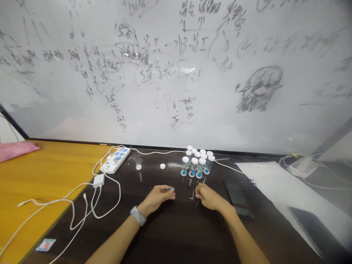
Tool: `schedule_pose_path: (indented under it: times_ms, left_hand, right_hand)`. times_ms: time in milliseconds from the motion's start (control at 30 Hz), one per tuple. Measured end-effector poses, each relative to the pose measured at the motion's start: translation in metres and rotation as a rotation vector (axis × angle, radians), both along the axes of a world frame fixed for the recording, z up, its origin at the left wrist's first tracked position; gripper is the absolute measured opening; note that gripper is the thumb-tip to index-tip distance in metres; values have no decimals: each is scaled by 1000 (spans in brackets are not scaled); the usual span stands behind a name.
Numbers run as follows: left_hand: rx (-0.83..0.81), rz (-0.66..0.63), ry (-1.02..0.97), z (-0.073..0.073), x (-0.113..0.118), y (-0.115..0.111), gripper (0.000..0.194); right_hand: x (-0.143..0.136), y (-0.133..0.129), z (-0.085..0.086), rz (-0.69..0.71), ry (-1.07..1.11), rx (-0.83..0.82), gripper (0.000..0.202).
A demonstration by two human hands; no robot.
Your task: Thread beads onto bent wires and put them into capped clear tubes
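Observation:
My left hand [158, 198] is closed in a pinch above the dark table [176, 234]. A small blue piece [169, 189] shows between its thumb and fingers. To the right, my right hand [207, 196] rests low over the table with its fingers curled together; whatever they grip is hidden. Beside those fingers lies a small L-shaped metal piece [191, 195], along with a few thin bits. Behind it stand several clear vials [193, 169] with white caps, some with blue or green pieces inside. A clear vial without a cap [138, 162] stands farther left, near a loose white cap [162, 166].
A white power strip [117, 160] and tangled white cables [96, 216] with an adapter [99, 180] occupy the left. On the right are a dark flat object [239, 201], white paper [264, 179] and a phone [316, 231]. A whiteboard [176, 135] borders the back.

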State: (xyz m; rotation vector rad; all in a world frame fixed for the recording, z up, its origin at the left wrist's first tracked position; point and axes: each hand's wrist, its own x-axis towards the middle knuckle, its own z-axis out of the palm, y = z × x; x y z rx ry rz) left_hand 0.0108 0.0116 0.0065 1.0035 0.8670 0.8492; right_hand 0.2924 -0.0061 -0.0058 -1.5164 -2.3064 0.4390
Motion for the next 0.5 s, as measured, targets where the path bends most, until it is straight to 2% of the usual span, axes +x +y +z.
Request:
schedule_pose_path:
  times_ms: [100, 233, 367, 500]
  left_hand:
    - [-33, 0, 4, 1, -5, 0, 42]
    - [-20, -51, -25, 2, -7, -2, 43]
    - [105, -79, -4, 4, -3, -11, 44]
    - [260, -114, 120, 8, 2, -18, 33]
  right_hand:
    - [-6, -2, 7, 10, -8, 67, 19]
    - [-18, -3, 20, -6, 235, 146, 19]
    - [-38, -4, 27, -41, 448, 226, 20]
    - [-54, -7, 23, -3, 421, 398, 26]
